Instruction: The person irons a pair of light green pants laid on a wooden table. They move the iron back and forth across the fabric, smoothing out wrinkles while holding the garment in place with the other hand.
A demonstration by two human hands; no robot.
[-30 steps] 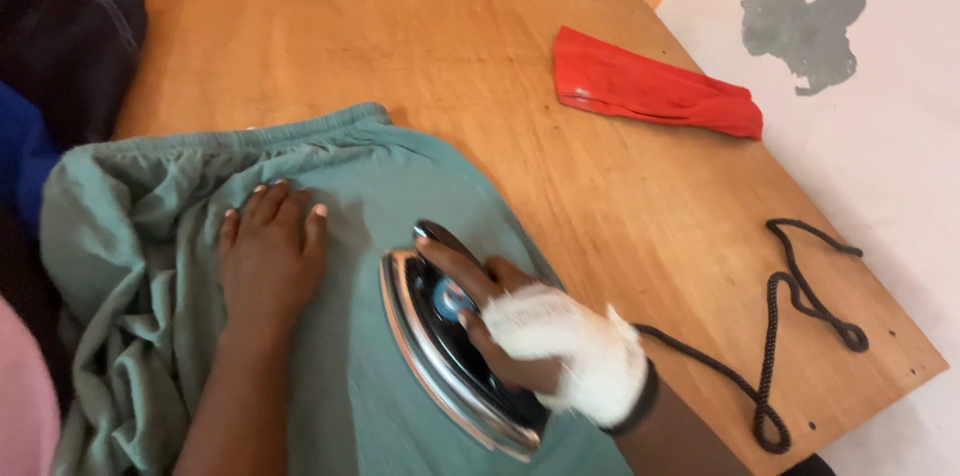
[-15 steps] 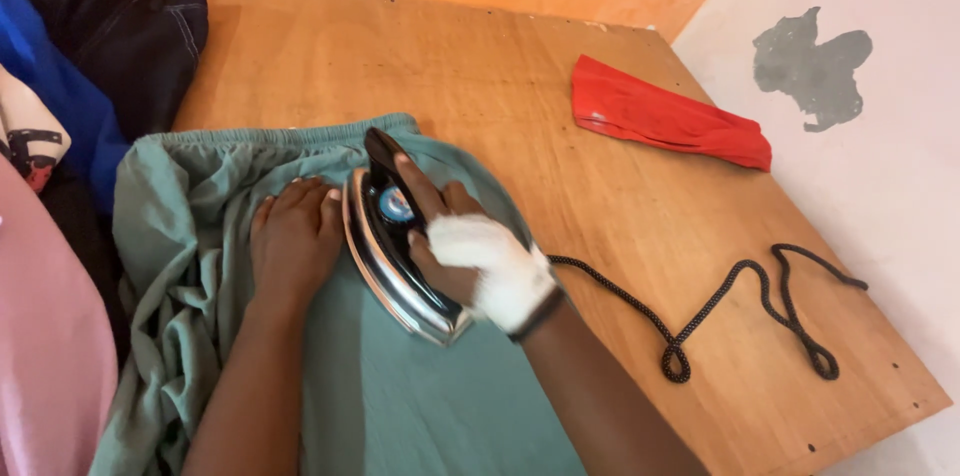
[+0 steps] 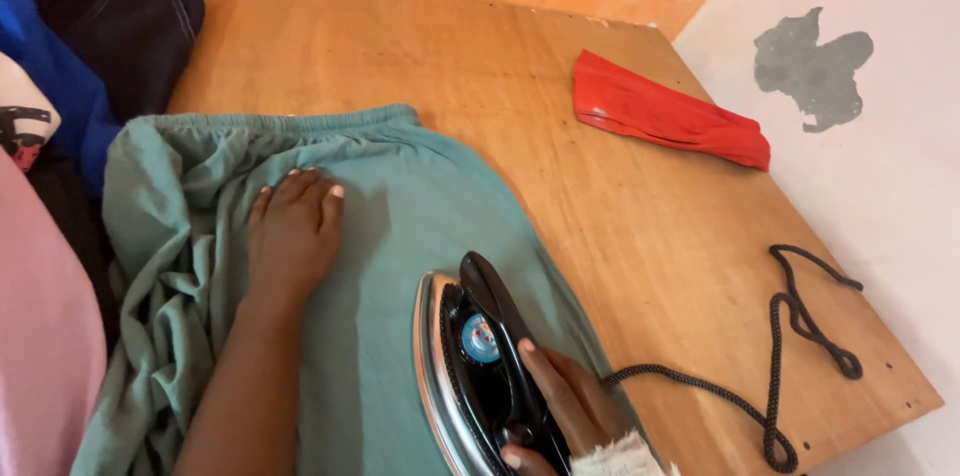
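At the near edge of the scene, the right hand [image 3: 560, 401] is clenched around the black handle of an iron [image 3: 480, 361], with the wrist wrapped in white cloth. The iron is set flat on a green garment [image 3: 420, 206], its tip pointed toward the far side. To the left, the left hand [image 3: 292, 231] is laid flat on the same garment, fingers extended and nothing grasped. The garment is spread over the near left part of a wooden board [image 3: 600, 226], with folds bunched along its left side. A black cord [image 3: 790, 366] is run from the iron across the board to the right, looped near the right edge. A red cloth [image 3: 665, 114] is placed far right on the board, well apart from the iron. Dark and blue clothes [image 3: 90, 26] are piled at the far left corner.
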